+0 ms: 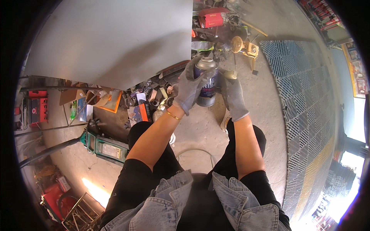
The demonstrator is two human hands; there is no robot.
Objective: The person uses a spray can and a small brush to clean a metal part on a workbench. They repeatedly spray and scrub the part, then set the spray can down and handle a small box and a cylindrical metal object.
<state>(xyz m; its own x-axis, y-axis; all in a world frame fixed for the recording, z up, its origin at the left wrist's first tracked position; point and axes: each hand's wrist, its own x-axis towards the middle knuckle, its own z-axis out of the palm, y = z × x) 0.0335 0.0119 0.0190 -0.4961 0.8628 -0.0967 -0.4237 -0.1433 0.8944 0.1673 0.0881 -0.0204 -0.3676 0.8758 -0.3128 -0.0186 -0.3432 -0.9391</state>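
Both hands wear grey work gloves and are raised before me over the concrete floor. My left hand (189, 86) is closed around a dark blue metal refrigerant can (205, 93), which stands about upright with its silver domed top up. Close at the can's right side, my right hand (232, 89) has a small pale object (230, 75) at its fingers; its kind is unclear. Some of the right fingers are hidden behind or beside the can, so whether they touch it does not show.
A large grey panel (115, 37) fills the upper left. Below and behind it lie heaped metal parts, an open red box (212, 18) and cartons. A green floor jack (108, 148) sits at left. Right are a yellow metal device (250, 49) and plastic grid floor tiles (306, 115).
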